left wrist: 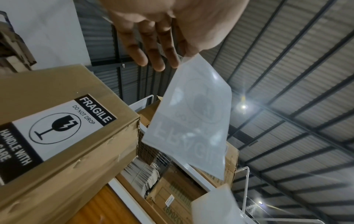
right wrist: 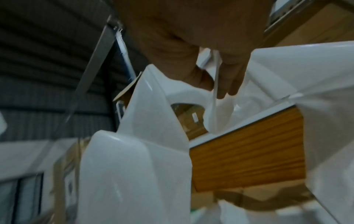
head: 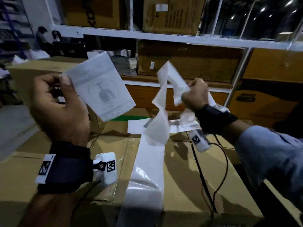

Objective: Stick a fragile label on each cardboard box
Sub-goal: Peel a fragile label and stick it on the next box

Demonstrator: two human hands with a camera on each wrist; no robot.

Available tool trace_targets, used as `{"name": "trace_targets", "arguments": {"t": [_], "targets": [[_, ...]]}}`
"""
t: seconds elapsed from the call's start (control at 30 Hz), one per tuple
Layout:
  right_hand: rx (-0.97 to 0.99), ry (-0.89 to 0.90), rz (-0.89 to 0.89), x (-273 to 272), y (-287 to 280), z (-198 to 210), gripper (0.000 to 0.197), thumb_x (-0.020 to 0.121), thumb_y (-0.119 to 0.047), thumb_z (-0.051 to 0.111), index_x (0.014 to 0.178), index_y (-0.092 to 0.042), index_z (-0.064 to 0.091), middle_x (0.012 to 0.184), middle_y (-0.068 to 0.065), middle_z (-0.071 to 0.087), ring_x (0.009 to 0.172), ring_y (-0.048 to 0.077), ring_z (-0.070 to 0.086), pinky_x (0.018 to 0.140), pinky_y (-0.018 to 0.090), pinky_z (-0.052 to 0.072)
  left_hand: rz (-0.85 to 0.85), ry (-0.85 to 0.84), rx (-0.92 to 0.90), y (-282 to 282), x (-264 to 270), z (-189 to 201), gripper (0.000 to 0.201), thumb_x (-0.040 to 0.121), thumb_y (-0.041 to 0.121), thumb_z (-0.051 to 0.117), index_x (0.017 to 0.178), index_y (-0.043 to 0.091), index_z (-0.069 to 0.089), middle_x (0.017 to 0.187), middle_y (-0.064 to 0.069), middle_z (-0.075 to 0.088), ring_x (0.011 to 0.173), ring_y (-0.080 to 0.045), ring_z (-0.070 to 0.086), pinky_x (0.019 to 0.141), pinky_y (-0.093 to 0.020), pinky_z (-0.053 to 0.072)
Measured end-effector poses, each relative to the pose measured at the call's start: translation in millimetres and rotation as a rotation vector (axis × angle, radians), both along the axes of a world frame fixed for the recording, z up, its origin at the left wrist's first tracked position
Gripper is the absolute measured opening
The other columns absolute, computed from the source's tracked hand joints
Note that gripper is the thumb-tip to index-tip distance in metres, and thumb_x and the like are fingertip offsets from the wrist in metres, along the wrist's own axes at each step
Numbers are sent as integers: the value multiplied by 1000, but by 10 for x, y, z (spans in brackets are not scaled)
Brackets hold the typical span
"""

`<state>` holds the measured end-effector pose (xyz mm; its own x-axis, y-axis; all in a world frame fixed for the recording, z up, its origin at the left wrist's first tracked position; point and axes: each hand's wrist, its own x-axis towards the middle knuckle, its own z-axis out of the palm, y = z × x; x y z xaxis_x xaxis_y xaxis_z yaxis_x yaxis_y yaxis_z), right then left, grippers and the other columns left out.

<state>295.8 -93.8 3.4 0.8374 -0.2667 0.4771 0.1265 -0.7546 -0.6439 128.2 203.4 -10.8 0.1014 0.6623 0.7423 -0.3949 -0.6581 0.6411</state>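
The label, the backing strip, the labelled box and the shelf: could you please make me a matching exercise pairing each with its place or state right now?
Things:
1. label
2. backing strip
3. labelled box
4. shelf

Places or states:
A. white frame with cartons stacked on it
B. pinched by the left hand, held in the air, print showing through in reverse
C. already carries a stuck-on FRAGILE sticker
D. gripped by the right hand, trailing down over the boxes

Pairs: 1-B, 2-D, 3-C, 4-A
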Motion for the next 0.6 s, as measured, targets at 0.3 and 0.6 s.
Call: {"name": "trace_targets", "arguments": {"t": [0.3,0.6], "targets": [[-1055,499,476,-608,109,-510,33,99,-23,63,131,-16,69,126,11,68,110,31,66,93,41,57,-38,31,36,-25,55,-153,19,104,50,51,104,31,56,97,-9,70,82,-25,66,74,-40,53],[-932,381,614,-1014,159,-719,33,97,-49,60,122,-31,67,116,-2,70,103,23,68,82,42,60,-81,51,43,-123,56,-154,18,105,47,52,104,30,55,100,-9,68,86,-20,64,74,-39,53]]}}
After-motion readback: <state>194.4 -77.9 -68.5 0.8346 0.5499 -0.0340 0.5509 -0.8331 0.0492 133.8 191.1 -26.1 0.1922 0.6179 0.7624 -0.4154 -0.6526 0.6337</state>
